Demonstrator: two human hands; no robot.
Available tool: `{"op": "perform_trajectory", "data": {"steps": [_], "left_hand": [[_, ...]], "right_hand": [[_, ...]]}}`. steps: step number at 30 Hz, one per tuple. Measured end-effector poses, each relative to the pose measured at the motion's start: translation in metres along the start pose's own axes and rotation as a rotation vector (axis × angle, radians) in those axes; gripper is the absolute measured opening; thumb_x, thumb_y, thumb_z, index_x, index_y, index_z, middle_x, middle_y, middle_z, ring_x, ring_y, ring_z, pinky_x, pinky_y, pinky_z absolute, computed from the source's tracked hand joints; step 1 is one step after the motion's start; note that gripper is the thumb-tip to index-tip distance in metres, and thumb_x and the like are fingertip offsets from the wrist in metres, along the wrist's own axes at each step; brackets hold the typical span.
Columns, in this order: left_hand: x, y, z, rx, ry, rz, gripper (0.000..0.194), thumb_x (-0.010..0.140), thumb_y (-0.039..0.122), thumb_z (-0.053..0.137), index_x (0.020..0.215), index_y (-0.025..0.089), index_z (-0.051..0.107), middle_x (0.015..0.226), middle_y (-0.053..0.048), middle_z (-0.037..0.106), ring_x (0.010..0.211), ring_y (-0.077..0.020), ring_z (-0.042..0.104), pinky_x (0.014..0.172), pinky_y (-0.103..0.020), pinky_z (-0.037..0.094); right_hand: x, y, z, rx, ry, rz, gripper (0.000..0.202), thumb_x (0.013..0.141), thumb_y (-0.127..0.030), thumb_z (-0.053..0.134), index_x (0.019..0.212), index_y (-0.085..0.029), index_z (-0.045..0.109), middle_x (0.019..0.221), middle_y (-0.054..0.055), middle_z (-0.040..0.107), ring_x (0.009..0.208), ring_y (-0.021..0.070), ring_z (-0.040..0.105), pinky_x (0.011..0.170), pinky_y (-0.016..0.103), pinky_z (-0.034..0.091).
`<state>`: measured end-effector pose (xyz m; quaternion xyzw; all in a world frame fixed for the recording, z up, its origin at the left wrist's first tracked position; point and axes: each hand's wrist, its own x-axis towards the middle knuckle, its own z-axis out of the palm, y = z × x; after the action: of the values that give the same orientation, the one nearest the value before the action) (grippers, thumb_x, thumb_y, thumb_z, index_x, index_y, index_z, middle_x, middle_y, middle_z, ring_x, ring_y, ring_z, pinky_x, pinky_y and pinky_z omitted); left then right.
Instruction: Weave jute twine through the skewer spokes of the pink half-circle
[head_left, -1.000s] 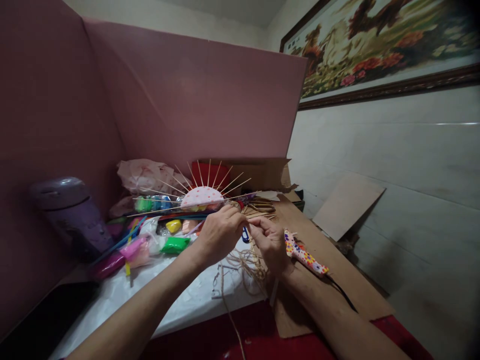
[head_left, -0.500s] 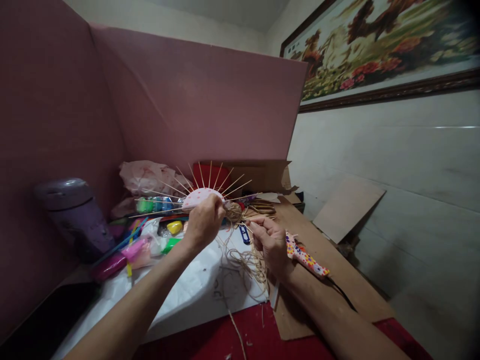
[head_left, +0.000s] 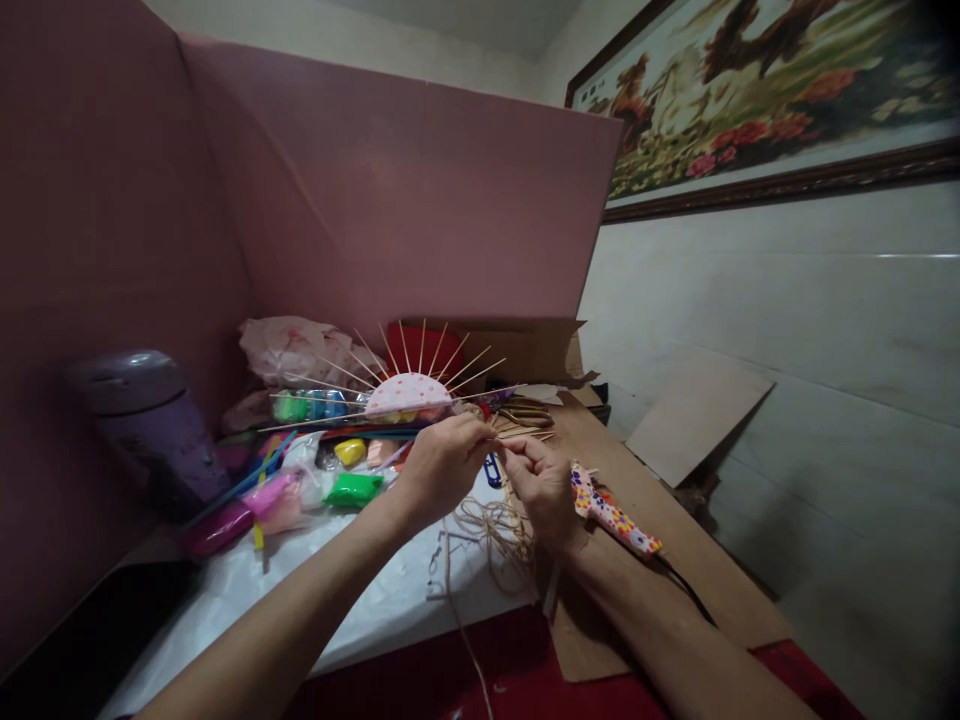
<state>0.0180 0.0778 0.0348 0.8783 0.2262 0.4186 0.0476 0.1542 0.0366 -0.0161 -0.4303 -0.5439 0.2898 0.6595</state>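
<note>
One head-worn camera looks forward and down from close behind the left hand (head_left: 448, 462) and right hand (head_left: 541, 490).

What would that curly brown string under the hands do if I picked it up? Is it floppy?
Probably floppy: the string lies in loose, bendy loops. It may tangle when lifted, because several loops cross each other. It's likely light too, since each strand looks thin.

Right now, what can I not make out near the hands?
Head view:
Anything between left hand and right hand: too small, covered by both.
Flowered tool: one end, behind right hand.
Blue object: upper part, behind the hands.
Twine: continuation cut off by bottom edge.
</note>
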Motion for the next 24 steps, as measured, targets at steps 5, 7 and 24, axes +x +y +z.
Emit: {"op": "perform_trajectory", "data": {"steps": [5,7,24], "left_hand": [[-0.002,0.004,0.002,0.142,-0.085,0.044,0.015,0.081,0.011,0.049,0.077,0.014,0.063,0.075,-0.006,0.064,0.069,-0.0151,0.059,0.063,-0.026,0.044],[-0.003,0.003,0.002,0.189,-0.118,0.065,0.017,0.084,0.012,0.046,0.080,0.013,0.062,0.076,-0.006,0.064,0.071,-0.0156,0.059,0.064,-0.027,0.044],[-0.009,-0.001,0.017,0.264,-0.145,-0.159,0.017,0.077,0.004,0.040,0.082,0.017,0.049,0.077,-0.006,0.061,0.069,-0.0185,0.057,0.059,-0.029,0.040]], "right_hand": [[-0.001,0.001,0.000,-0.023,-0.013,-0.033,0.020,0.080,-0.034,0.057,0.079,-0.014,0.061,0.050,-0.008,0.029,0.044,0.0057,0.022,0.042,0.021,0.017],[-0.001,0.001,0.000,-0.030,-0.012,-0.038,0.021,0.079,-0.034,0.057,0.079,-0.014,0.061,0.050,-0.008,0.030,0.044,0.0059,0.023,0.042,0.021,0.018],[-0.005,0.006,0.004,-0.092,0.013,-0.078,0.021,0.080,-0.033,0.054,0.082,-0.014,0.063,0.053,-0.006,0.037,0.047,0.0079,0.030,0.045,0.021,0.026]]}}
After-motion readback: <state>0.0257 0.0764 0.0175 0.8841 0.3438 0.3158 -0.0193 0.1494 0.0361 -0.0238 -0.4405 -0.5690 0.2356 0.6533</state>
